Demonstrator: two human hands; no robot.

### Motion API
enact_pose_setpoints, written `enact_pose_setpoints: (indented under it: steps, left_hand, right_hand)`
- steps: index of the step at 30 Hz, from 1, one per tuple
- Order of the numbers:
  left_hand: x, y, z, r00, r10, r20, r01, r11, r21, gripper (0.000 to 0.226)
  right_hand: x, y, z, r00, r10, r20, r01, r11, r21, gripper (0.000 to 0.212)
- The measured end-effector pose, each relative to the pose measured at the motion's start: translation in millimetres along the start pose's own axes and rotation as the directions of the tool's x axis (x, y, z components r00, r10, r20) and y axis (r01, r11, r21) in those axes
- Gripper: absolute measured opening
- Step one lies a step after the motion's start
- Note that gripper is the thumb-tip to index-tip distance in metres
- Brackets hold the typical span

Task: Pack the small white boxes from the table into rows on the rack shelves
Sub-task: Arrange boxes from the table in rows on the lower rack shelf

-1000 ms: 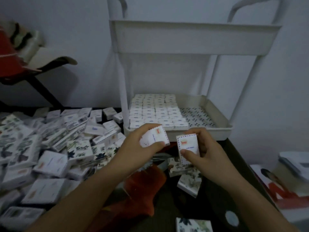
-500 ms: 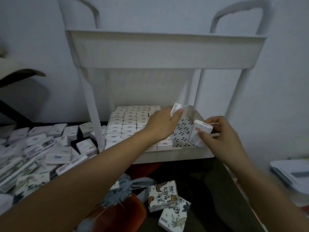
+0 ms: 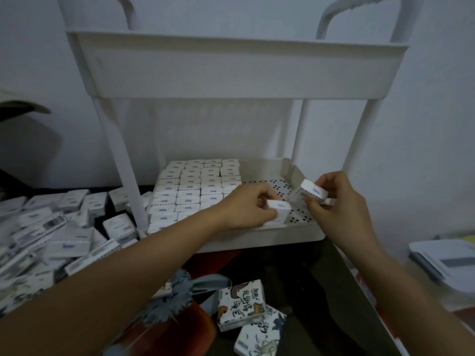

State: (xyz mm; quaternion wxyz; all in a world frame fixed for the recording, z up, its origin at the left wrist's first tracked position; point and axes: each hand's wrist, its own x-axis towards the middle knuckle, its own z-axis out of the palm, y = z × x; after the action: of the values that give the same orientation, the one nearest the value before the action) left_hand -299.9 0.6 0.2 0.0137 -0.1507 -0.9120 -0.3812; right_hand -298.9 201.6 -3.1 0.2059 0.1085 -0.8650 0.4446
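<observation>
The white rack's lower shelf (image 3: 295,237) holds several tight rows of small white boxes (image 3: 195,187) on its left part; its right part shows bare perforated floor (image 3: 279,187). My left hand (image 3: 246,210) grips one small white box (image 3: 279,209) low at the shelf's front, beside the packed rows. My right hand (image 3: 339,201) pinches a second small white box (image 3: 313,190), tilted, above the shelf's right side. A big pile of loose white boxes (image 3: 66,227) lies on the table to the left.
The rack's upper shelf (image 3: 236,65) hangs close above the lower one, with white posts (image 3: 128,181) at the corners. Two patterned boxes (image 3: 241,304) and an orange-red thing lie on the dark table in front. White containers (image 3: 447,263) sit at the right.
My left hand has come down from the shelf's back to its front with its box. My right hand has moved a little over the shelf's right side. The view has shifted closer to the rack.
</observation>
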Motion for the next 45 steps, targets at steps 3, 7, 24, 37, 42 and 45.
enact_pose_setpoints:
  steps: [3,7,24,37,42,45]
  left_hand:
    - [-6.3,-6.7,0.3,0.996,0.082,0.026,-0.086,0.949,0.302,0.032]
    - [-11.0,-5.2,-3.7,0.985,0.172,0.01,-0.159,0.886,0.437,0.025]
    - [-101.8,0.6,-29.1,0.968,0.105,-0.229,-0.046,0.968,0.246,0.024]
    - [-235.9,-7.9,-46.8,0.893,0.029,-0.449,0.102,0.958,0.266,0.024]
    - [-306.2,-34.5,-76.6,0.737,0.032,-0.675,0.314,0.869,0.384,0.022]
    - [-338.2,-50.8,-84.1,0.68,0.028,-0.733,0.449,0.775,0.446,0.039]
  right_hand:
    - [8.2,-1.3,9.7,0.998,-0.06,0.014,0.061,0.998,-0.024,0.027]
    - [23.7,-4.0,25.2,0.981,-0.102,0.166,0.118,0.989,-0.093,0.027]
    - [23.2,-14.1,53.4,0.836,0.058,0.545,0.04,0.985,-0.165,0.026]
    - [-83.3,-131.1,83.7,0.751,-0.566,0.34,0.564,0.818,0.114,0.025]
    - [-116.1,-196.0,143.7,0.622,-0.622,0.476,0.586,0.773,0.244,0.028]
    - [-123.3,-229.6,183.8,0.529,-0.553,0.644,0.533,0.807,0.255,0.04]
